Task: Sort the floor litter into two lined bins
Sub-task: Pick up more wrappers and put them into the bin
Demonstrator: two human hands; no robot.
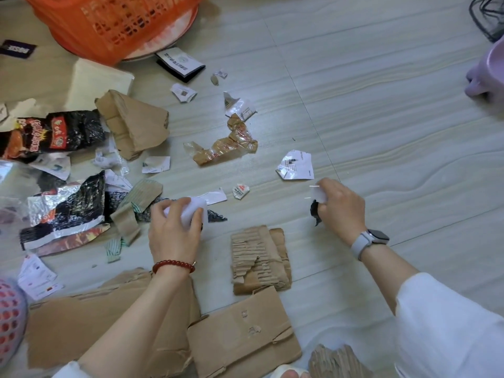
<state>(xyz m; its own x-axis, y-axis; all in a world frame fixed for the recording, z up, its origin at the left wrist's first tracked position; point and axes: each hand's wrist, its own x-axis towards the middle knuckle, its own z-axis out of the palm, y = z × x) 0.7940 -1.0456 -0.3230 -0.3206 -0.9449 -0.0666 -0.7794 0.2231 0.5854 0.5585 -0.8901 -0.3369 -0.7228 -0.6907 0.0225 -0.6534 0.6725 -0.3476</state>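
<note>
Litter lies scattered over the pale floor. My left hand (174, 230) grips a white paper scrap (195, 207) just above a dark foil piece (216, 215). My right hand (341, 205) holds a small white scrap (319, 193) together with a black scrap (314, 211). Between my hands lie torn corrugated cardboard (259, 257) and a flat cardboard sheet (242, 339). Printed paper (296, 166), a brown crinkled wrapper (226, 148) and black snack bags (51, 133) lie beyond.
An orange plastic basket (109, 23) stands at the top left. A lilac container (488, 75) sits at the right edge, black cables (488, 15) above it. A pink perforated basket (11, 320) shows at the lower left. Bare floor stretches on the right.
</note>
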